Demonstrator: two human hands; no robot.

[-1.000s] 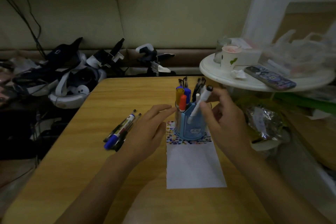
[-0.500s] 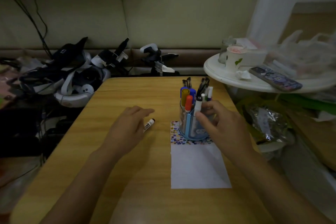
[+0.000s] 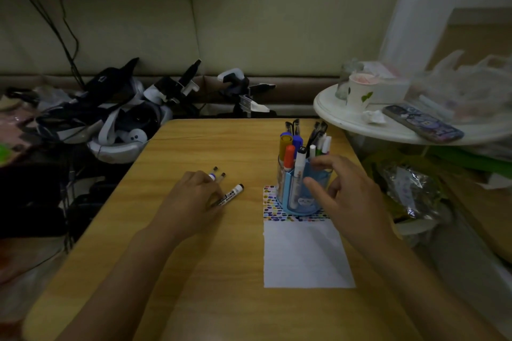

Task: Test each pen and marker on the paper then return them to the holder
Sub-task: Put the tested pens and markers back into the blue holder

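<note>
Wooden table (image 3: 194, 271): blue holder (image 3: 302, 196) crammed with markers (image 3: 289, 156).

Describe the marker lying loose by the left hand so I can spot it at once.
On the wooden table, look left of the blue pen holder, at the left hand. The whiteboard marker lies there at a slant: a white barrel with black lettering and a black cap, thicker than the thin pens beside it.

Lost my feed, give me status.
Left hand gripping pens on table. Right hand open beside holder. Paper bare, nothing blocking.
</note>
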